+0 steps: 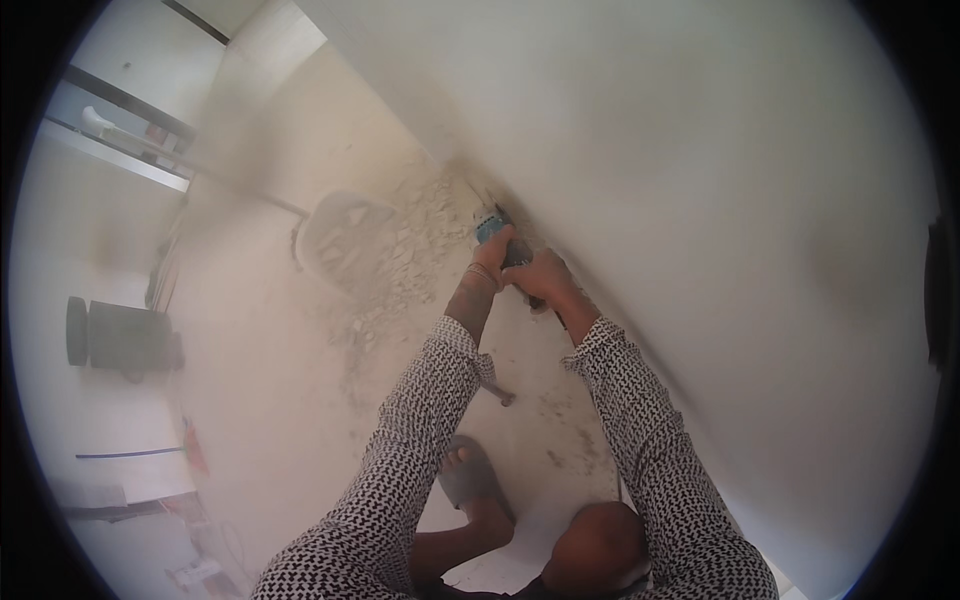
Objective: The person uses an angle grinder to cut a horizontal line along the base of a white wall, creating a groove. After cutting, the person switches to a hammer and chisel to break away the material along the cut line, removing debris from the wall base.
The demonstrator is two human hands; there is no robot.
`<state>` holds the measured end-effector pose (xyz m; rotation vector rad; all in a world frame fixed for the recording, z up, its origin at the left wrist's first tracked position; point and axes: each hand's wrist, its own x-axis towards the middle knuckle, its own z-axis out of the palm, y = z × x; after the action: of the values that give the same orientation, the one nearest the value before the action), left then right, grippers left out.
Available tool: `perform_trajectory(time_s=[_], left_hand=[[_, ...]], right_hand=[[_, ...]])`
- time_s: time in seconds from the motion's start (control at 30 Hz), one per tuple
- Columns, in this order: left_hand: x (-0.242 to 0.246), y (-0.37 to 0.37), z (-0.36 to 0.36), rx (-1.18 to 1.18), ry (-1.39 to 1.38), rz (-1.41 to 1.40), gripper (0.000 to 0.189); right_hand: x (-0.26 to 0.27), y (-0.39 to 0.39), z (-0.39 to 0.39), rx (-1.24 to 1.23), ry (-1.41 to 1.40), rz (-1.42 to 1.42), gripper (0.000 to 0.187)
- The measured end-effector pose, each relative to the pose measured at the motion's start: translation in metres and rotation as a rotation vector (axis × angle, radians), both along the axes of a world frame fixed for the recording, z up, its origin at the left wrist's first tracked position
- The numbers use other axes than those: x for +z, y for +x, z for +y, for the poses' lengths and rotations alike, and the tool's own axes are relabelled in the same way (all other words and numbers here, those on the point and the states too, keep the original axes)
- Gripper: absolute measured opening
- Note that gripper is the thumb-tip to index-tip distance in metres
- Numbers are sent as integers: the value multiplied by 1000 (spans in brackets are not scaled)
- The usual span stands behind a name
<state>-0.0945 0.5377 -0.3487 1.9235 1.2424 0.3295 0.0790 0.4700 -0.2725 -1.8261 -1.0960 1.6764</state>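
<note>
Both my hands grip an angle grinder point(516, 253) with a teal head and a dark body. My left hand point(491, 255) wraps around it just behind the head. My right hand point(546, 277) holds the body farther back. The head end is at the foot of the pale wall point(675, 225), where the surface looks rough and dusty. Dust and the angle hide the disc, so its contact with the wall is unclear. Broken chips of rubble point(420, 247) lie on the floor left of the grinder.
A dusty shovel-like pan point(322, 232) with a long handle point(225, 184) lies left of the rubble. What looks like a hammer head point(504, 394) shows below my left forearm. A dark lidded bin point(127, 336) stands at far left. My sandalled foot point(472, 472) rests on the floor. Dust hazes the view.
</note>
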Motion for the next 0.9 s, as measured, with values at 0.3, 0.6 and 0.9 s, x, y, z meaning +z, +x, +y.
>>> perform_trajectory(time_s=[0.3, 0.6, 0.9], left_hand=[[4, -14, 22, -3, -93, -113, 59], [6, -23, 46, -105, 44, 9, 64], [2, -40, 87, -149, 133, -29, 65]], right_hand=[[-20, -19, 24, -39, 43, -3, 86], [-34, -32, 42, -43, 209, -150, 93], [0, -36, 75, -1, 85, 3, 72]])
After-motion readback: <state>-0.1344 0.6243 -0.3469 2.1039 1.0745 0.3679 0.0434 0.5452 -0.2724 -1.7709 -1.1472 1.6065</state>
